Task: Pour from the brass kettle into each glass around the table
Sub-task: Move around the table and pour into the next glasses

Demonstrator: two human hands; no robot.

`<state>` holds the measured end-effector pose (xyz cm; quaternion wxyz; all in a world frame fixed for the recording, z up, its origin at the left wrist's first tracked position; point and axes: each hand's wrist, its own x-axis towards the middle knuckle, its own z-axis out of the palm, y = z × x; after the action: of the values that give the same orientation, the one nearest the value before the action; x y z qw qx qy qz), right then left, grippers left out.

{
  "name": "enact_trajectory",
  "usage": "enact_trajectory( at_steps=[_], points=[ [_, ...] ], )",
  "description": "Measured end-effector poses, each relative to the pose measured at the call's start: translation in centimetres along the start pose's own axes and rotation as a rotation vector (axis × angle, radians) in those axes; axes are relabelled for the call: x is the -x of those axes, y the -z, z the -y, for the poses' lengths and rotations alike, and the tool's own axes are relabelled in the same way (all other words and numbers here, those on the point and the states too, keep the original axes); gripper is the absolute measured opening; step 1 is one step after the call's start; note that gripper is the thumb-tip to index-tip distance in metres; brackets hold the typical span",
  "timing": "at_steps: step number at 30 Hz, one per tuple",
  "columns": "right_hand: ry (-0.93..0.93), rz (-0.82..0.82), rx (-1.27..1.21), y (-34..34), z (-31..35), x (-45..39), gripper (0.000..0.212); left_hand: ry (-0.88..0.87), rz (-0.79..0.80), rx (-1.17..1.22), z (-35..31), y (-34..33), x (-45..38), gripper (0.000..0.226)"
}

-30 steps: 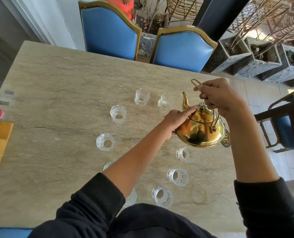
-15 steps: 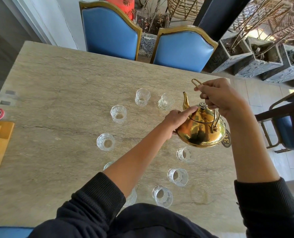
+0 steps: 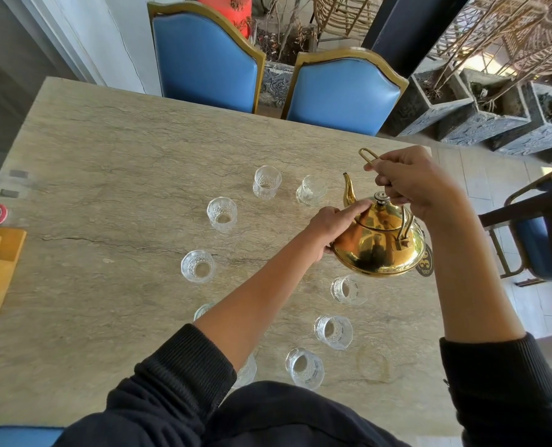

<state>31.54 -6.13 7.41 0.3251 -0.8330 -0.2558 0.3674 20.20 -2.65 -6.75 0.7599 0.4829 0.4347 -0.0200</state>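
The brass kettle (image 3: 379, 241) is held clear above the surface (image 3: 107, 175), at the right of a ring of small glasses (image 3: 222, 214). Its handle is gripped by the right hand (image 3: 418, 185), apparently to carry the weight, while the lid is pressed by a finger of the left hand (image 3: 337, 222), probably so it stays seated during tilting. The spout is aimed toward a far glass (image 3: 311, 191). Two blue chairs (image 3: 208, 61) are set at the far edge.
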Motion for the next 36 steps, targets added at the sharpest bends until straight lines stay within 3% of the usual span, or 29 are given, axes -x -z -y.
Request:
enact_trajectory(
  at_steps=[26, 36],
  points=[
    [-0.013, -0.01, 0.015, -0.3, 0.0, -0.2, 0.021, -0.017, 0.002, -0.005, 0.4, 0.1, -0.6, 0.082],
    [-0.016, -0.039, -0.096, -2.0, -1.8, -0.8, 0.022, -0.035, -0.046, 0.025, 0.8, 1.6, -0.9, 0.071]
  ],
)
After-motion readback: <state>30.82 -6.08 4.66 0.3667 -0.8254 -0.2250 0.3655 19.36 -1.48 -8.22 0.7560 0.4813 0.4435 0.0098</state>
